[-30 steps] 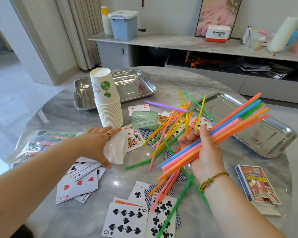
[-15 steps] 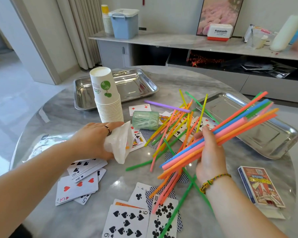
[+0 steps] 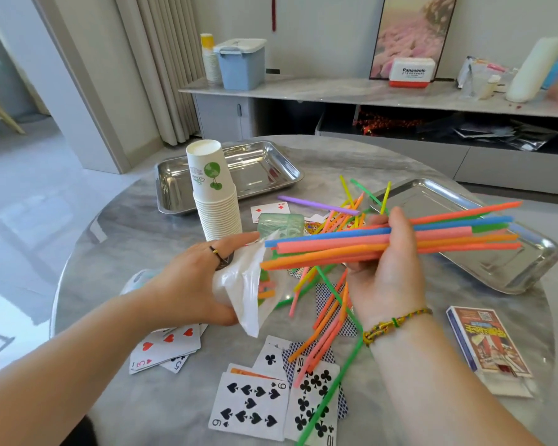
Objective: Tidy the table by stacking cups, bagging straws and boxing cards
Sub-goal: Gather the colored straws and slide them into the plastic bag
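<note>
Pinching the plastic bag (image 3: 242,294), the left hand (image 3: 187,284) sits at the straw bundle's (image 3: 448,235) nine o'clock end; the right hand's (image 3: 387,265) fingers (image 3: 398,222) curl round it.

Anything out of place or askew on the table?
Loose straws lie criss-crossed over scattered playing cards, some face up, some face down. The card box on the right seems to have its flap open. The cup stack stands upright.
</note>
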The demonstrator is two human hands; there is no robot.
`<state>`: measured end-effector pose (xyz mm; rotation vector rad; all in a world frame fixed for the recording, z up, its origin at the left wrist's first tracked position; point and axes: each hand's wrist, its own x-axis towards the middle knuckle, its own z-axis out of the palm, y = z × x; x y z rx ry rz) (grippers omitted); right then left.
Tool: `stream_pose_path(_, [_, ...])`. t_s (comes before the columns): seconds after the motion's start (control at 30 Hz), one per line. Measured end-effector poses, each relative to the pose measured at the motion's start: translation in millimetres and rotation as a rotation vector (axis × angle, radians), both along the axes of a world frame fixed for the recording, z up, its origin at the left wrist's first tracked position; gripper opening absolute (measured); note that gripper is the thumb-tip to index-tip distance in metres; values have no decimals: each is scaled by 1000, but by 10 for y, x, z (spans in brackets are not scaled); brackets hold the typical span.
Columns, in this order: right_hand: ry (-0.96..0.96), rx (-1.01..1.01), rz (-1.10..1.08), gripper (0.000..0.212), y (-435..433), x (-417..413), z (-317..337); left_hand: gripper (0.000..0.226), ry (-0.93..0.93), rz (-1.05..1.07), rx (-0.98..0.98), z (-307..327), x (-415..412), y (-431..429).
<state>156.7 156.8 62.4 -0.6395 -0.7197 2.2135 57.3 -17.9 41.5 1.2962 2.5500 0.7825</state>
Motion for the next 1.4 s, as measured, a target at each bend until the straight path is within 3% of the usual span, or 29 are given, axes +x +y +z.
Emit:
stream_pose_path(0.2, [-97, 55, -152, 35, 45, 33, -127, 80, -106, 14, 77, 82, 80, 51])
stream_pose_path(0.5, [-101, 285, -192, 36, -109, 42, -111, 107, 116, 74, -69, 12, 193, 297])
stream_pose_path(0.67, [-145, 308, -113, 30, -120, 17, -223, 108, 93, 14, -74, 44, 311, 423])
stream_pose_path(0.77, [-170, 403, 49, 29, -144, -13, -312, 102, 91, 16, -73, 68, 351, 502])
stream_pose_path(0.83, [-183, 461, 170, 15, -143, -24, -361, 98, 88, 61, -59, 66, 339, 521])
stream_pose_path(0.93, [-168, 436, 309, 11, -63, -12, -424, 102, 32, 104, -53, 48, 278, 490])
stream_pose_path(1.03, [-146, 433, 368, 37, 27, 4, -439, 109, 8, 121, -16, 25, 226, 440])
stream_pose_path(1.13, [-102, 412, 258, 64, 145, 26, -396, 107, -7, 143, 7, 18, 187, 396])
stream_pose_path(1.2, [-46, 325, 196, 52, 238, 59, -324, 108, -20, 152, 6, 17, 168, 371])
stream_pose_path(1.3, [-55, 284, 49, 9, 354, 101, -227, 108, -14, 144, 3, 1, 169, 359])
stream_pose_path(1.4, [-132, 349, -47, 17, 411, 126, -197, 109, 26, 129, -32, 5, 197, 370])
